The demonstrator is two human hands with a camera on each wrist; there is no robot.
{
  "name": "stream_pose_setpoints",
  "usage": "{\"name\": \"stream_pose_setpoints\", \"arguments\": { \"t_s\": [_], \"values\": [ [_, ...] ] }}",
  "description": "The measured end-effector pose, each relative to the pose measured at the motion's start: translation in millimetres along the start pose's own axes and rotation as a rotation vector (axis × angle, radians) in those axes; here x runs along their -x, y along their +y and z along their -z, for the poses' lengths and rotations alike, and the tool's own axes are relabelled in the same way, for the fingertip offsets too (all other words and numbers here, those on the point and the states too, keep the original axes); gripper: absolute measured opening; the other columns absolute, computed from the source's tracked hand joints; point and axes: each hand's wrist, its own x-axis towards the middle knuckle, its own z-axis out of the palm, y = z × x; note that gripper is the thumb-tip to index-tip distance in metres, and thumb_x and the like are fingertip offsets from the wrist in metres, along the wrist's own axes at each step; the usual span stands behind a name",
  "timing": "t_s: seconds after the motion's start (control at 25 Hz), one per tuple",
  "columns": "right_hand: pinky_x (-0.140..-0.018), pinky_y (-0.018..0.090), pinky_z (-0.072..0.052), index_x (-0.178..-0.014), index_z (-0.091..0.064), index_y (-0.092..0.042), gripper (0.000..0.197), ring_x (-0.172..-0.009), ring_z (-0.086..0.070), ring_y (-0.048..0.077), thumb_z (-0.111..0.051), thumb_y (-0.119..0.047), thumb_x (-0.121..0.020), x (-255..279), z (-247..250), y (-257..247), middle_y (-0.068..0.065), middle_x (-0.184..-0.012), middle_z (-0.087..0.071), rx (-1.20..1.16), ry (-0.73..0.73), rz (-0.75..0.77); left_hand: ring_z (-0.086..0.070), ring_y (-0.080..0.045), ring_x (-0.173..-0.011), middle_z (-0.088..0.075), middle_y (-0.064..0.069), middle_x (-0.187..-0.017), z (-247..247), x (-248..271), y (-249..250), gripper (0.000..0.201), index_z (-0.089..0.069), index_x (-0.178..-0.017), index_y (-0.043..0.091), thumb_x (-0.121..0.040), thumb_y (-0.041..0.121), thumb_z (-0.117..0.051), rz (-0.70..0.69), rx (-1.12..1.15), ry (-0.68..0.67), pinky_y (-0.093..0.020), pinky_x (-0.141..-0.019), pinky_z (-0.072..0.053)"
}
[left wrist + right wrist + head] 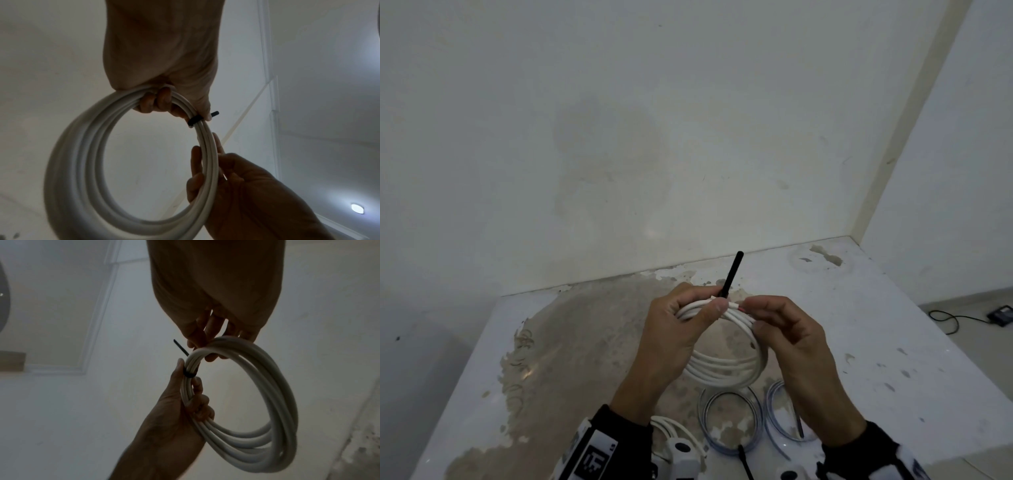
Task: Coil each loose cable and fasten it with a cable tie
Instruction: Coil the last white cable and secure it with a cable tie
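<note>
Both hands grip white cable coil (726, 368) | left hand (671, 337) clamps loops beside black cable tie (730, 274) | right hand (796, 337) pinches adjacent strands, keeping bundle tight for cinching

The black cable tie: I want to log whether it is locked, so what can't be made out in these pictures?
- Black cable tie: its head is hidden; the left hand covers it in the head view, dim light in both wrist views.
- White coil: its cable ends are covered by the right hand.
- Clear cables on the table: cut off by the head view's bottom edge.
</note>
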Motion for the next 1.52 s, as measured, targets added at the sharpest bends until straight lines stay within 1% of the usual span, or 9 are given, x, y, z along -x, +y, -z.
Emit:
{"name": "stream_pose_setpoints", "arguments": {
  "t_s": [0.2,0.44,0.6,0.76,0.88,1.12,1.28,1.4,1.52],
  "values": [
    [-0.086,0.021,-0.055,-0.116,-0.064,-0.009,0.029,-0.110,-0.070,0.022,-0.053,0.007,-0.095,-3.9,16.5,-12.5,0.009,-0.113,-0.076,-0.070,-0.142,-0.103,-0.069,-0.008,-0.076,-0.073,0.006,-0.083,-3.6,4.0,4.5,0.016,-0.077,-0.089,0.025,-0.073,0.025,-0.073,0.015,0.039,-0.072,-0.016,-0.070,-0.051],
    [-0.071,0.025,-0.057,-0.105,-0.068,-0.014,0.027,-0.081,-0.070,0.023,-0.064,0.007,-0.089,-0.1,16.7,-19.8,0.006,-0.094,-0.072,0.110,-0.053,0.040,-0.069,-0.008,-0.079,-0.074,0.007,-0.085,-8.2,10.3,3.5,0.017,-0.076,-0.091,0.021,-0.075,0.024,-0.071,0.030,0.053,-0.106,-0.017,-0.072,-0.051],
    [-0.079,0.026,-0.057,-0.107,-0.065,-0.011,0.031,-0.087,-0.072,0.024,-0.045,0.011,-0.098,3.1,17.7,-26.7,0.011,-0.092,-0.075,0.150,-0.059,0.016,-0.069,-0.011,-0.080,-0.074,0.004,-0.085,-5.0,9.1,4.1,0.015,-0.078,-0.088,0.027,-0.074,0.025,-0.071,0.033,0.066,-0.063,-0.019,-0.073,-0.052],
    [-0.073,0.018,-0.053,-0.111,-0.067,-0.019,0.018,-0.084,-0.071,0.012,-0.053,-0.021,-0.099,1.1,9.9,-30.4,0.001,-0.087,-0.076,0.275,-0.043,0.047,-0.068,-0.012,-0.083,-0.072,0.005,-0.086,-5.2,10.2,5.0,0.016,-0.079,-0.088,0.032,-0.074,0.028,-0.072,0.027,0.024,-0.079,-0.019,-0.074,-0.051],
    [-0.068,0.027,-0.055,-0.106,-0.071,-0.025,0.024,-0.078,-0.068,0.015,-0.063,-0.038,-0.088,-4.3,5.2,-27.4,-0.004,-0.084,-0.071,0.399,-0.019,0.126,-0.067,-0.014,-0.084,-0.071,0.003,-0.088,-7.9,12.3,3.0,0.019,-0.078,-0.093,0.028,-0.076,0.029,-0.072,0.029,-0.025,-0.103,-0.022,-0.075,-0.053],
    [-0.061,0.038,-0.057,-0.084,-0.063,-0.021,0.014,-0.072,-0.066,0.016,-0.062,-0.018,-0.097,-13.8,-6.9,-25.3,-0.008,-0.080,-0.067,0.485,-0.059,0.210,-0.070,-0.018,-0.073,-0.073,-0.008,-0.078,-11.2,16.1,7.2,0.018,-0.077,-0.087,0.021,-0.076,0.034,-0.072,0.163,-0.018,-0.111,-0.031,-0.076,-0.056],
    [-0.051,0.027,-0.046,-0.082,-0.058,-0.016,0.018,-0.058,-0.061,0.017,-0.060,-0.013,-0.099,-29.5,-9.2,-25.7,-0.007,-0.074,-0.060,0.375,-0.034,0.178,-0.068,-0.016,-0.077,-0.073,-0.003,-0.079,-14.1,13.6,8.6,0.013,-0.074,-0.086,0.014,-0.085,0.027,-0.069,0.192,-0.038,-0.143,-0.029,-0.078,-0.054],
    [-0.056,0.023,-0.049,-0.089,-0.063,-0.010,0.012,-0.062,-0.061,0.013,-0.059,-0.014,-0.099,-33.3,-7.5,-27.6,-0.003,-0.079,-0.064,0.254,-0.076,0.068,-0.069,-0.011,-0.074,-0.074,-0.003,-0.079,-16.2,13.3,7.4,0.010,-0.074,-0.090,0.011,-0.086,0.019,-0.070,0.153,-0.030,-0.096,-0.019,-0.072,-0.052],
    [-0.074,0.030,-0.060,-0.112,-0.068,-0.015,0.020,-0.087,-0.071,0.014,-0.055,-0.023,-0.099,-29.1,2.1,-26.0,-0.001,-0.101,-0.073,0.192,-0.123,0.007,-0.058,0.000,-0.053,-0.070,0.004,-0.067,-15.0,12.1,8.0,0.013,-0.073,-0.094,0.003,-0.088,0.013,-0.066,0.183,0.065,0.015,-0.010,-0.056,-0.044]
  ]
}}
